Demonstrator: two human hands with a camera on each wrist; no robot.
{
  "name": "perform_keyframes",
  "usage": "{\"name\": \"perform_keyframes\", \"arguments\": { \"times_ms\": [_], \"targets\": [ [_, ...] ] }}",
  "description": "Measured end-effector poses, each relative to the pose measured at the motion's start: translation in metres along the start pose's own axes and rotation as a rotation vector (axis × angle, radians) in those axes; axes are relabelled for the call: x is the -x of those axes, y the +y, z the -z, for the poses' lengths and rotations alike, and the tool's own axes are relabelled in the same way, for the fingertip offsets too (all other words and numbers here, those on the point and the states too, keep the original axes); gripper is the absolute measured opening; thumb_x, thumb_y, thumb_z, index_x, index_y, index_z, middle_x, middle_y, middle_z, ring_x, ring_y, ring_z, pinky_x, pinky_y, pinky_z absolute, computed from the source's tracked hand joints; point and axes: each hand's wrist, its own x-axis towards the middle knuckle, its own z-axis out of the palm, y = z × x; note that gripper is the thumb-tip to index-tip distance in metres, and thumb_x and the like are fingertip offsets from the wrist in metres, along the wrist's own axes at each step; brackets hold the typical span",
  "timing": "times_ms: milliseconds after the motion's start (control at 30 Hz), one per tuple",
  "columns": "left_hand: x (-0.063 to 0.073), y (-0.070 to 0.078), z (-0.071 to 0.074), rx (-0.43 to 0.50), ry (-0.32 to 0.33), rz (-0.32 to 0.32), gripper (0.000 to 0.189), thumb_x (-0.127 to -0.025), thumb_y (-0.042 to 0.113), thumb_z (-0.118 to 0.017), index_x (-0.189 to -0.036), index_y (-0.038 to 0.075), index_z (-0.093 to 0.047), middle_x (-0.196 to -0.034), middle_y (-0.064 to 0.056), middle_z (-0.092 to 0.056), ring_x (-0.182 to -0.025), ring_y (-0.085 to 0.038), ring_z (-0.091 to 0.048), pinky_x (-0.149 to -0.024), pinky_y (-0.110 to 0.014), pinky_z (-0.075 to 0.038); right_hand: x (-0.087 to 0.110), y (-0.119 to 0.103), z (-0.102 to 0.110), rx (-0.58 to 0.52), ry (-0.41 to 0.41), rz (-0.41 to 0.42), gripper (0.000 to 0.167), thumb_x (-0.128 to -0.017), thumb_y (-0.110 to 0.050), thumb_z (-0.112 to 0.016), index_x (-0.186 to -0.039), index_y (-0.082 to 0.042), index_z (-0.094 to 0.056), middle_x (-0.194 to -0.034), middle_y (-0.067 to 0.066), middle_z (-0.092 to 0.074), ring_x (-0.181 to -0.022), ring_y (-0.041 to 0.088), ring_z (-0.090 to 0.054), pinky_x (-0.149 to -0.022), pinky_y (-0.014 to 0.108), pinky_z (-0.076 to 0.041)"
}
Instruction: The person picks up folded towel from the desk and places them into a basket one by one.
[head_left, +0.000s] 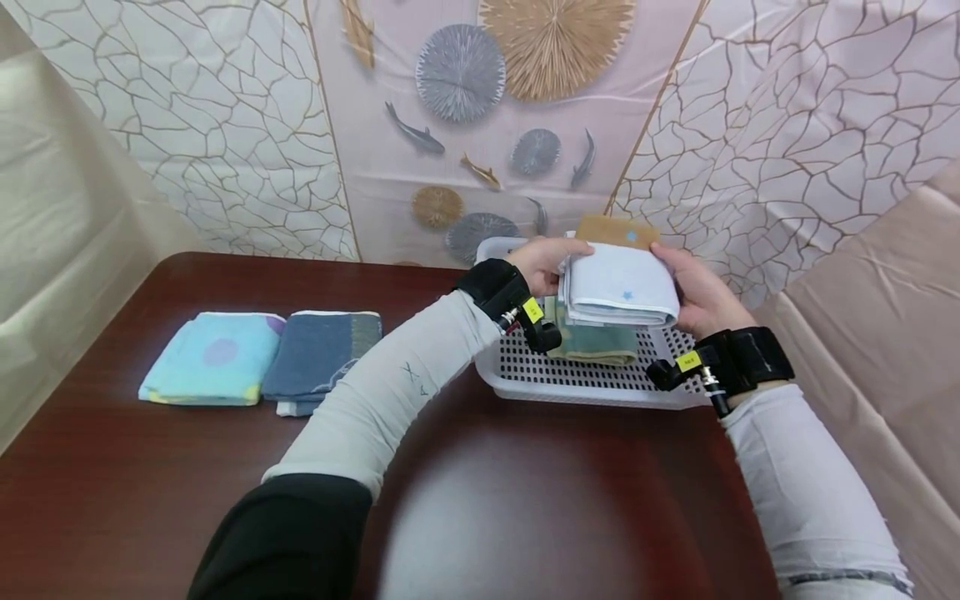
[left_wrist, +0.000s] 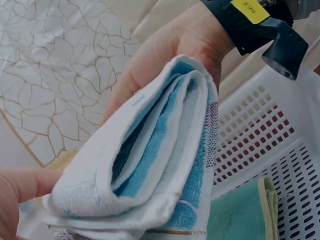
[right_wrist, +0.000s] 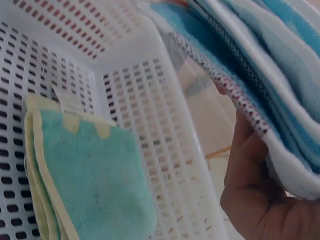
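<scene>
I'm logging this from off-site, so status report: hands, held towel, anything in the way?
Left hand and right hand gripping folded white towel. Raised over white basket. Green towel inside basket; no other obstruction visible.

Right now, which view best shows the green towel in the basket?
The right wrist view: the green towel appears large and unobstructed in the basket, though cropped at the bottom. In the head view, the white towel partly hides it; the left wrist view shows just part.
</scene>
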Motion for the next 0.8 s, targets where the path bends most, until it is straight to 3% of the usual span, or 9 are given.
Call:
{"name": "perform_keyframes", "arguments": {
  "times_ms": [200,333,533,667,700,800],
  "targets": [
    [-0.01,-0.007,-0.001,-0.002,-0.029,0.041,0.052,-0.103,0.019,-0.053,-0.15,0.005,-0.037,-0.153,-0.015,-0.041,-0.14,-0.028,-0.045,-0.114,-0.037,-0.039,-0.014,0.002,0.005,0.07,0.032,-0.044,0.079,-0.099,-0.048,-0.054,-0.159,-0.023,-0.008,-0.129,0.002,-0.044,-0.102,0.013,-0.061,-0.09,0.028,-0.056],
    [-0.017,-0.013,0.001,-0.073,-0.047,0.06,0.054,-0.105,0.023,-0.047,-0.153,0.006,-0.03,-0.156,-0.017,-0.035,-0.14,-0.031,-0.042,-0.116,-0.041,-0.037,-0.024,0.006,0.009,0.111,0.051,-0.079,0.074,-0.101,-0.046,-0.052,-0.156,-0.021,-0.011,-0.118,0.004,-0.049,-0.094,0.013,-0.063,-0.083,0.027,-0.058],
    [-0.028,-0.025,0.001,-0.154,-0.049,0.106,0.049,-0.105,0.025,-0.043,-0.148,0.004,-0.034,-0.149,-0.02,-0.04,-0.13,-0.032,-0.044,-0.111,-0.041,-0.037,-0.036,0.017,0.014,0.119,0.082,-0.154,0.065,-0.102,-0.043,-0.049,-0.153,-0.02,-0.015,-0.114,0.004,-0.052,-0.087,0.012,-0.065,-0.082,0.027,-0.056],
    [-0.051,-0.034,0.004,-0.218,-0.049,0.077,0.053,-0.103,0.026,-0.047,-0.149,0.004,-0.032,-0.153,-0.019,-0.034,-0.133,-0.034,-0.041,-0.11,-0.045,-0.035,-0.041,0.022,0.017,0.169,0.088,-0.155,0.07,-0.103,-0.044,-0.046,-0.157,-0.019,-0.009,-0.118,0.005,-0.05,-0.091,0.013,-0.063,-0.082,0.03,-0.055],
    [-0.065,-0.037,0.009,-0.228,-0.055,0.066,0.057,-0.1,0.027,-0.052,-0.15,0.006,-0.033,-0.154,-0.018,-0.034,-0.134,-0.036,-0.041,-0.108,-0.047,-0.037,-0.042,0.023,0.017,0.179,0.093,-0.152,0.071,-0.103,-0.045,-0.046,-0.158,-0.019,-0.009,-0.117,0.005,-0.051,-0.092,0.014,-0.063,-0.082,0.031,-0.055],
    [-0.078,-0.041,0.012,-0.253,-0.052,0.039,0.062,-0.098,0.026,-0.056,-0.151,0.007,-0.032,-0.157,-0.018,-0.03,-0.136,-0.04,-0.039,-0.109,-0.052,-0.037,-0.044,0.024,0.018,0.204,0.112,-0.15,0.071,-0.103,-0.044,-0.046,-0.159,-0.02,-0.008,-0.116,0.004,-0.051,-0.097,0.015,-0.06,-0.084,0.032,-0.053]
  ]
}}
